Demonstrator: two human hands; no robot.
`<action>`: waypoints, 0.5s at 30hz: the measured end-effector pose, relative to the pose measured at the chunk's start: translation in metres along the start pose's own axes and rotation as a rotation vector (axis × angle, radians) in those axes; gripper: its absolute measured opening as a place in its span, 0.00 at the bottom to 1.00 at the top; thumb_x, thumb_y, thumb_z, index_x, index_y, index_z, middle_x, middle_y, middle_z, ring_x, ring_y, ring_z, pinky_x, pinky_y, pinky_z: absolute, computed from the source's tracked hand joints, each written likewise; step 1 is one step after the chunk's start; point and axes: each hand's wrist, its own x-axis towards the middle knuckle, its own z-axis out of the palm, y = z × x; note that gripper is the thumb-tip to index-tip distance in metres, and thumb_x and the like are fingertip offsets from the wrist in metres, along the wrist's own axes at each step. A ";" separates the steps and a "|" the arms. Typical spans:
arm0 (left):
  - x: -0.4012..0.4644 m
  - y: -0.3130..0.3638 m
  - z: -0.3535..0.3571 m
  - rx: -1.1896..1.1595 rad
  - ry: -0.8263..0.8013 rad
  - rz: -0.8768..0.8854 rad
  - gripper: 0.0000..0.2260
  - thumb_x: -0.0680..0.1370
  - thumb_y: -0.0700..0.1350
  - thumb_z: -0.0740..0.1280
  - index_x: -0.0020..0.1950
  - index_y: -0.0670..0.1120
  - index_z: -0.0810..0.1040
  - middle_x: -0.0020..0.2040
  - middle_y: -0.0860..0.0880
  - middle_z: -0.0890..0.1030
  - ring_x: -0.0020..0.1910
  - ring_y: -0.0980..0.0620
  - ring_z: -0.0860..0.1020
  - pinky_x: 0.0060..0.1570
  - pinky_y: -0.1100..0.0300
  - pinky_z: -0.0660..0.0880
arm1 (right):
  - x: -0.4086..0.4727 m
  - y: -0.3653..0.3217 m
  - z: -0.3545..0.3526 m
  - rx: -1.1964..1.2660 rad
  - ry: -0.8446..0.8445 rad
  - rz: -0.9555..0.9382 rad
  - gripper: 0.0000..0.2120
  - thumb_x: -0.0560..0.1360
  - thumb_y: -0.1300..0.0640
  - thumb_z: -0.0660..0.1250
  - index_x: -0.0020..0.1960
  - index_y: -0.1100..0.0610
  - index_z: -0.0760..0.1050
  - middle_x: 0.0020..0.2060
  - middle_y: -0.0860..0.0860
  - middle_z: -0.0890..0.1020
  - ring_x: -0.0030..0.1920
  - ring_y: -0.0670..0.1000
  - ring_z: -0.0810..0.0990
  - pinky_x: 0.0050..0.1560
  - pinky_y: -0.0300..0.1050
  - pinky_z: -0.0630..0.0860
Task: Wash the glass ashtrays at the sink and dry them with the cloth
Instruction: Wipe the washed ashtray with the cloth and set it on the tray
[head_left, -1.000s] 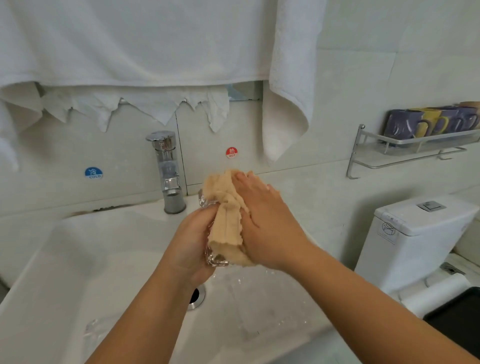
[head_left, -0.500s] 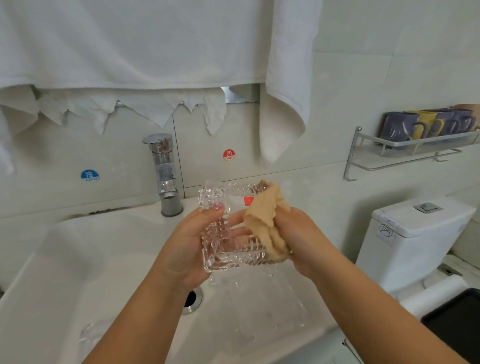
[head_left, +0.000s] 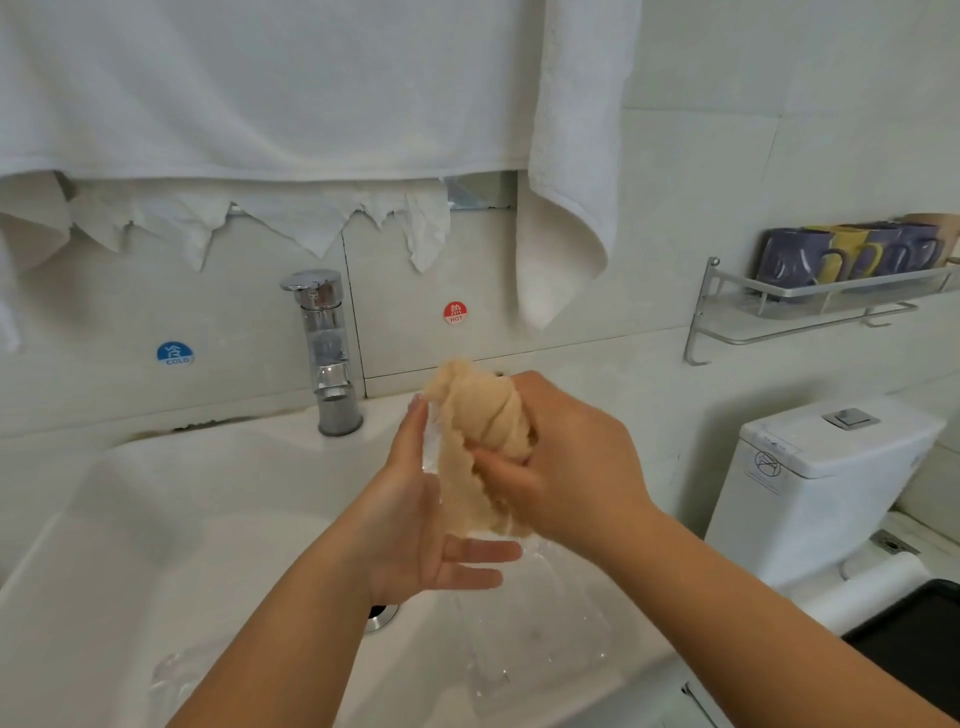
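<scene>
While the left hand (head_left: 415, 525) steadies the glass ashtray (head_left: 432, 441) with straight fingers over the sink (head_left: 156, 519) near its back edge, the right hand (head_left: 566, 467) has bunched the cloth (head_left: 478, 452) back over it, so drying seems well underway.

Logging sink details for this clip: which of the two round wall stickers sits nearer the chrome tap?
The red round HOT sticker, right of the chrome tap, sits nearer; the blue round COLD sticker lies farther left.
</scene>
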 end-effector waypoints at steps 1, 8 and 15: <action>-0.001 0.001 -0.001 -0.087 -0.038 0.023 0.40 0.69 0.76 0.52 0.52 0.44 0.85 0.51 0.40 0.84 0.46 0.40 0.84 0.43 0.49 0.81 | -0.002 -0.001 0.004 -0.084 0.033 -0.098 0.20 0.69 0.34 0.61 0.50 0.49 0.73 0.36 0.42 0.76 0.33 0.45 0.72 0.29 0.36 0.66; -0.004 -0.005 -0.002 -0.346 0.169 0.307 0.19 0.82 0.45 0.53 0.36 0.40 0.74 0.22 0.46 0.77 0.19 0.51 0.77 0.17 0.65 0.72 | -0.005 -0.011 0.009 0.054 -0.340 -0.188 0.17 0.74 0.34 0.60 0.47 0.47 0.73 0.41 0.44 0.79 0.42 0.46 0.77 0.44 0.48 0.75; 0.007 -0.005 -0.002 -0.289 0.126 0.302 0.19 0.78 0.45 0.58 0.32 0.44 0.81 0.31 0.47 0.80 0.30 0.50 0.80 0.35 0.57 0.76 | 0.020 -0.014 0.008 0.191 -0.225 0.027 0.12 0.76 0.53 0.66 0.55 0.51 0.65 0.47 0.47 0.74 0.47 0.49 0.74 0.46 0.47 0.72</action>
